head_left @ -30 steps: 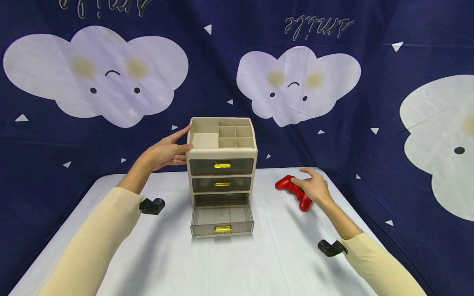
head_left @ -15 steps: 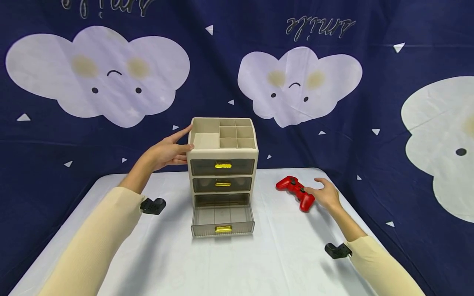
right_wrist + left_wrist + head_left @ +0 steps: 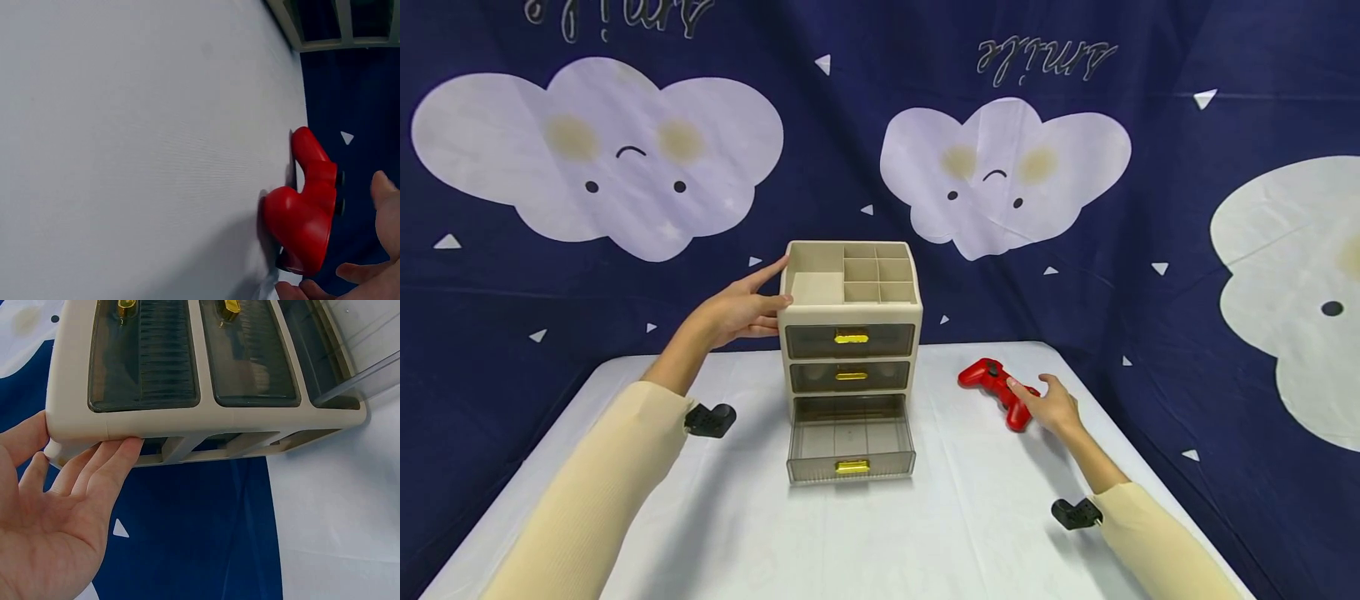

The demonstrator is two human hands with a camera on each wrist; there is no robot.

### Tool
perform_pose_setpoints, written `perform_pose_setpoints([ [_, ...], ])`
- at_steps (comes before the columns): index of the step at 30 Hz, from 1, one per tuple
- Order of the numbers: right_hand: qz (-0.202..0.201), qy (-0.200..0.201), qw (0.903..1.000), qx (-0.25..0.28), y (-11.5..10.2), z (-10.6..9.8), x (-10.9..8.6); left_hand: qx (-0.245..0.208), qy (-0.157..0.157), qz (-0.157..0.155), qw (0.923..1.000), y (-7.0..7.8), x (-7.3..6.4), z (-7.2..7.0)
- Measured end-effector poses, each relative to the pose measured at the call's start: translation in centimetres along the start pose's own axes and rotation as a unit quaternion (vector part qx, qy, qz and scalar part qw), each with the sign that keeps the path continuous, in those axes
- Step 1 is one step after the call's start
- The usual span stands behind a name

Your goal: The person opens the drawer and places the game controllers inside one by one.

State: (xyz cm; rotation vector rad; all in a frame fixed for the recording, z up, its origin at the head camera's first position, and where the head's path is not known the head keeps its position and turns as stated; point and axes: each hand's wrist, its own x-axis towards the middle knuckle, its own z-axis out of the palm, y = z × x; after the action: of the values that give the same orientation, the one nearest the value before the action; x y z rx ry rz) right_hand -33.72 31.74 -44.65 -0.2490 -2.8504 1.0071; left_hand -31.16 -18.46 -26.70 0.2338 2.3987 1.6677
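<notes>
A cream desktop organizer (image 3: 852, 315) stands upright on the table, its bottom drawer (image 3: 852, 467) pulled out and bare inside. My left hand (image 3: 737, 312) lies along the organizer's left side, one finger reaching to the top rim and the thumb at the front corner. In the left wrist view, the nearly straight fingers (image 3: 103, 469) touch the side frame. To the right lies a red game controller (image 3: 987, 375). Over its near end, my right hand (image 3: 1054, 408) is spread, thumb overlapping the controller in the head view. The right wrist view shows a gap between thumb and controller (image 3: 303, 219).
The white tablecloth (image 3: 880, 542) covers the table, whose back edge meets a dark blue curtain (image 3: 820, 167) with cloud prints. Two upper drawers (image 3: 850, 358) of the organizer are closed. A black wrist camera (image 3: 709, 419) sits at the left sleeve, another black camera (image 3: 1077, 514) at the right.
My right hand first drew back rightward from the controller, then came in lower, its thumb over the near end. The left hand stays on the organizer; the controller and drawer have not visibly moved.
</notes>
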Motion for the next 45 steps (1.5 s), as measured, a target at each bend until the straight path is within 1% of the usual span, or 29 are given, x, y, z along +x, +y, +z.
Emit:
perform_pose_setpoints([
  [5,-0.001,0.002,1.0,0.003,0.0,0.8,0.1,0.001,0.002,0.005,1.0,0.0,-0.2,0.1],
  [13,0.004,0.03,0.9991,0.029,0.2,2.4,0.7,-0.002,0.004,0.003,1.0,0.0,-0.2,0.0],
  [20,0.005,0.047,0.9987,0.016,0.4,3.4,0.9,0.0,0.006,-0.001,1.0,0.0,-0.1,0.0],
  [26,0.014,0.055,0.9983,0.012,0.3,3.6,0.8,-0.001,0.002,0.004,1.0,0.0,-0.1,0.1],
  [32,0.014,0.054,0.9985,0.004,0.2,3.8,0.8,-0.004,0.002,0.002,1.0,0.0,-0.2,0.0],
  [35,0.018,0.055,0.9983,0.009,0.0,3.9,0.7,0.002,0.001,0.006,1.0,0.0,-0.3,0.0],
  [45,0.01,0.079,0.9968,0.012,-0.3,4.0,0.5,-0.008,0.002,0.006,0.9999,0.0,-0.2,0.1],
])
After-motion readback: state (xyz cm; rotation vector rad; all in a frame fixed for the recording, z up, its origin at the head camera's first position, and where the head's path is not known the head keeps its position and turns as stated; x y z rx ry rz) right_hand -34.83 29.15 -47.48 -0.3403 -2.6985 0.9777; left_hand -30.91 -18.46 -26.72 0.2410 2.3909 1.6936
